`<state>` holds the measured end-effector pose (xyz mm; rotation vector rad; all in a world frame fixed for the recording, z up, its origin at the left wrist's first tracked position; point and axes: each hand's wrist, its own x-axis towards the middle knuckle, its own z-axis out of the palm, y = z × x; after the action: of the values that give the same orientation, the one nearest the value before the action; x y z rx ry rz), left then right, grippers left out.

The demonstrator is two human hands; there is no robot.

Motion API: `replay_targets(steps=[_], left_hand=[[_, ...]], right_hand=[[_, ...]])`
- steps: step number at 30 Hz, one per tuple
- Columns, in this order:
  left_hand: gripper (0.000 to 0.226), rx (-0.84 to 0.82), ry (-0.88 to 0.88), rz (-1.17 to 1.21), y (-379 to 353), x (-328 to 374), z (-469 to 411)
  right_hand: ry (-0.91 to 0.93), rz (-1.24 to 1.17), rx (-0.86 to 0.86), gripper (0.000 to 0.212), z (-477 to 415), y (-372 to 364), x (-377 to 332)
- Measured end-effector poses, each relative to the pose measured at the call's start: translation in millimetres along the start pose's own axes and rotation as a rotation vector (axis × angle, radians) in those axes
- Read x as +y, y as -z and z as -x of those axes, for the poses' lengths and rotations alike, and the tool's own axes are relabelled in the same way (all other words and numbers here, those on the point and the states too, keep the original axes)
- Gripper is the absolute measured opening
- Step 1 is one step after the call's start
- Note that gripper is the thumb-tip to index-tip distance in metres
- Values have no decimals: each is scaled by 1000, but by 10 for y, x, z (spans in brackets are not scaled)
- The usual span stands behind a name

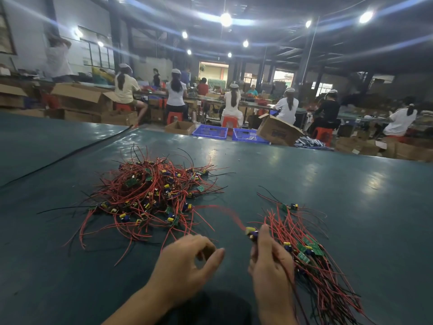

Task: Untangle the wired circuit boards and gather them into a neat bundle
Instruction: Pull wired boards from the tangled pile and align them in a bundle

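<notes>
my left hand is blurred at lower centre, as is the red wire above it. my right hand hides most of the board it pinches.

Premises: factory assembly hall. Across mid-frame, capped workers sit on red stools along long benches. Open cartons and blue crates stand on the floor. Bare lamps hang under a dark roof. Wired boards lie heaped on the green table in the foreground.
</notes>
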<state>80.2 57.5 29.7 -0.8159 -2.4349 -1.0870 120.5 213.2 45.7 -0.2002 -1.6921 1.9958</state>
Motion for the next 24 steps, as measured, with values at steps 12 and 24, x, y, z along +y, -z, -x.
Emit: replay_targets(steps=[12,24], left_hand=[[46,-52,304,-554,153,-662,-40],[19,118,107,-419,112,-457,-42]], right_hand=[[-368,-465,314,21,-327,353,-48],[-363,-340,236,18,-268,232,39]])
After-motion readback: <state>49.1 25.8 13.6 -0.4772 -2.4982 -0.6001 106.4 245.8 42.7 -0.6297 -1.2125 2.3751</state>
